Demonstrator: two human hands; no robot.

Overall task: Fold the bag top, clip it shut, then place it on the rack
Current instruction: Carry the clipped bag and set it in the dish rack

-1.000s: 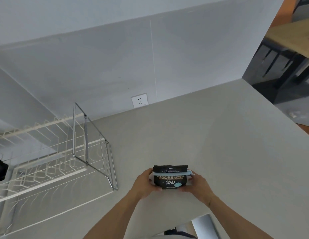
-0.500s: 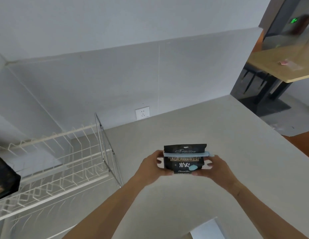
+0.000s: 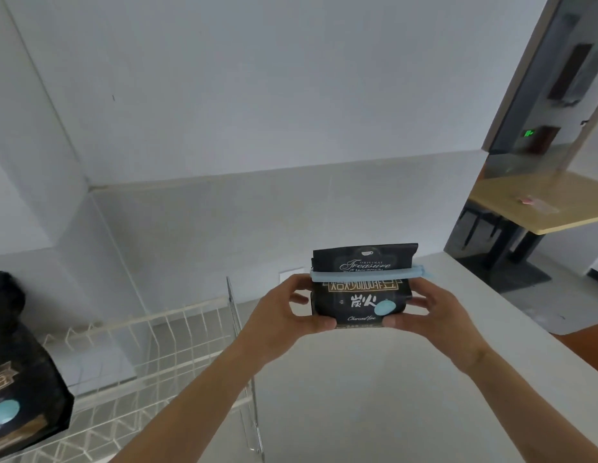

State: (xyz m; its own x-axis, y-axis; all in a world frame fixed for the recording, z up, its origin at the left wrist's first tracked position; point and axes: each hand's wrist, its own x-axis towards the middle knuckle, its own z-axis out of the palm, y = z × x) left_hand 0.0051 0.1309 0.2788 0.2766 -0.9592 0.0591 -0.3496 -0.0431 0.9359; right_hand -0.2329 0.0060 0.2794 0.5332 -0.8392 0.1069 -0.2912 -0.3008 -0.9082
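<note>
Both hands' fingers [image 3: 319, 324] grip the clipped bag [image 3: 361, 289] above bare counter [image 3: 357, 396], right of rack [image 3: 163, 349].

Black bag [image 3: 361, 289] upright, folded top clipped by pale-blue clip [image 3: 366, 274] (horizontal), right of wire rack [image 3: 163, 349].

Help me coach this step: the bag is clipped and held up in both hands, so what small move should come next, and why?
Probably carry the bag leftward toward the rack. The blue clip already spans the folded top, so only placing seems left. The left hand and right hand hold it above the counter, right of the rack, where another bag already sits at the far left.
</note>
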